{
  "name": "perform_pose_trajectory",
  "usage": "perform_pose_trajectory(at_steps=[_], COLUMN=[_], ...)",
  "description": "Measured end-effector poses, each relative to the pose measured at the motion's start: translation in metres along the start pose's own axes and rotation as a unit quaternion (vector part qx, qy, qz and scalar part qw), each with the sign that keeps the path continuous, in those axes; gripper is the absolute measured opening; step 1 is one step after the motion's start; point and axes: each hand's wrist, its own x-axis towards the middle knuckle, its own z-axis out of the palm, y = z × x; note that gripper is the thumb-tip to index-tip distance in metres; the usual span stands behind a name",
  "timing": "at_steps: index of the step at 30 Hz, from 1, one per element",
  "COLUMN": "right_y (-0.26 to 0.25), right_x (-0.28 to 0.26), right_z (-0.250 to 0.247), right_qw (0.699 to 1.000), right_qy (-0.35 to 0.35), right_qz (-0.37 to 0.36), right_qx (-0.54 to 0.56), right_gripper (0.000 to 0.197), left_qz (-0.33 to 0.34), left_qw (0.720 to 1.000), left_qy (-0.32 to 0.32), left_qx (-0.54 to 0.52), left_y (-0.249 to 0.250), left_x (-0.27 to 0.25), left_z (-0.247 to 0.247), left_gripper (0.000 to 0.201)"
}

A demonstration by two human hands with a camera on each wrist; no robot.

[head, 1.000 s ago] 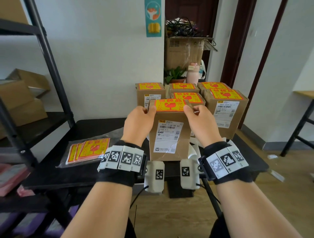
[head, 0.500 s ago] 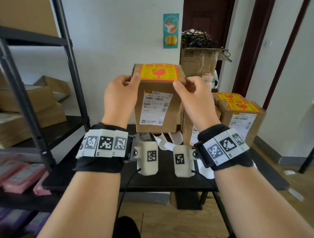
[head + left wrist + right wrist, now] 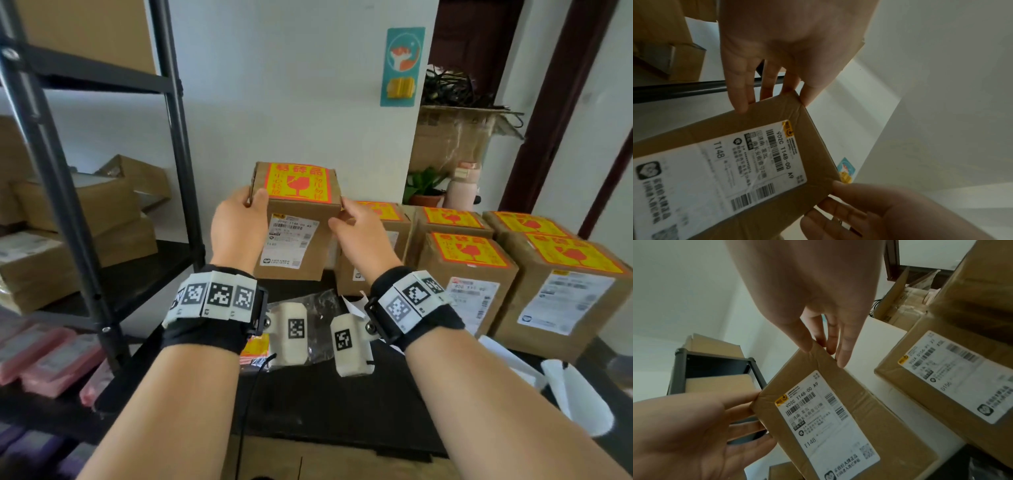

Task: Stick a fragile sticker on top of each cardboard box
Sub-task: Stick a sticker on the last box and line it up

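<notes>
1. Since half a second ago I have carried the cardboard box (image 3: pixel 294 236) lower and to the left; it was raised in front of me then, and now its lower edge sits at the black table (image 3: pixel 342 404), left of the other boxes.
2. Nearest me, a clear plastic bag (image 3: pixel 308 308) lies on the table, with spare stickers (image 3: pixel 253 349) showing at its left edge.
3. My left hand (image 3: pixel 236 233) grips the box's upper left corner, thumb on the front face, fingers (image 3: pixel 742 92) round the side.
4. My right hand (image 3: pixel 359 236) holds the upper right corner, thumb on the front edge, fingers (image 3: pixel 844 345) laid along the side.
5. Its white shipping label (image 3: pixel 291 240) faces me, and the red-and-yellow fragile sticker (image 3: pixel 298 183) lies flat on top.
6. To the right stand labelled boxes (image 3: pixel 466 270), each topped with such a sticker.
7. On my left, a black metal shelf (image 3: pixel 68 192) holds more cartons.
8. Farther back, a potted plant (image 3: pixel 423 186) stands before an open carton (image 3: pixel 455 137) of cables.
</notes>
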Motion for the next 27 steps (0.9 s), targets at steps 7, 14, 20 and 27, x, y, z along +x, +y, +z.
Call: perform_pose_trajectory(at_steps=[7,14,20,27], right_y=[0.026,0.056,0.067,0.066], right_x=[0.026,0.041,0.047,0.041], right_z=[0.022,0.031,0.036,0.029], right_qw=[0.998,0.992,0.990,0.990], right_qy=[0.005,-0.016,-0.027,-0.052], right_qz=[0.062,0.121,0.121,0.129], right_qx=[0.028,-0.010,-0.067,-0.028], right_gripper=[0.031,0.046,0.059,0.055], left_qz=[-0.063,-0.115,-0.120,-0.156], left_qw=[0.996,0.983,0.979,0.964], left_qy=[-0.056,-0.131,-0.145,-0.200], left_qx=[-0.027,-0.056,-0.081,-0.076], left_y=[-0.032,-0.044,-0.048,-0.047], left_x=[0.037,0.047,0.045,0.038], left_z=[0.038,0.067,0.076,0.083], left_gripper=[0.033,0.036,0.034,0.069])
